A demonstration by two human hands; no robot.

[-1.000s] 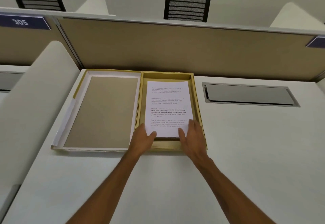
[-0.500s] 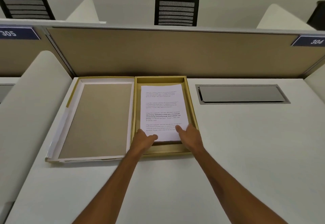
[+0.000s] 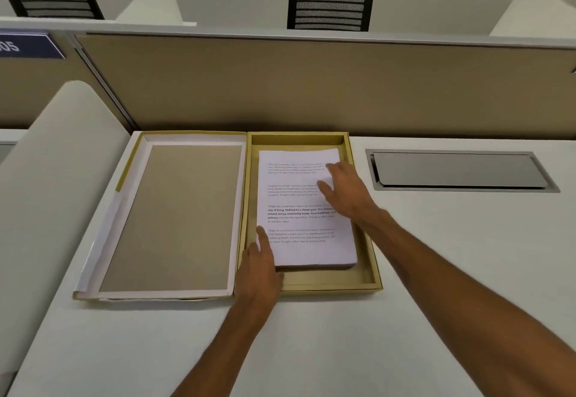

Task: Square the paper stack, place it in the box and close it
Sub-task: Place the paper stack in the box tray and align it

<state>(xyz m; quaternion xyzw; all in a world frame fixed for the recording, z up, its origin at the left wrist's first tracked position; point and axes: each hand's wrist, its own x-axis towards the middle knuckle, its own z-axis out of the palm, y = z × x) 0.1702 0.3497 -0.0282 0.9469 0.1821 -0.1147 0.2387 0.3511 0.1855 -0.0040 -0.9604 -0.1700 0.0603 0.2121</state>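
Paper stack (image 3: pixel 307 209) sits in box tray (image 3: pixel 371 284). Both hands flat, gripping nothing: left hand (image 3: pixel 258 267) at near-left corner, right hand (image 3: pixel 346 191) on right edge, prob. nudging sheets square. Lid (image 3: pixel 174 216) open alongside.

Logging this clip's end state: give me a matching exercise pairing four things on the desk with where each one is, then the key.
Things:
1. paper stack
2. box lid
3. left hand
4. right hand

Places:
A. lying open, inside up, left of the box tray
B. on the stack's near left corner
C. inside the box tray
D. flat on the stack's right side, farther back

Pairs: 1-C, 2-A, 3-B, 4-D
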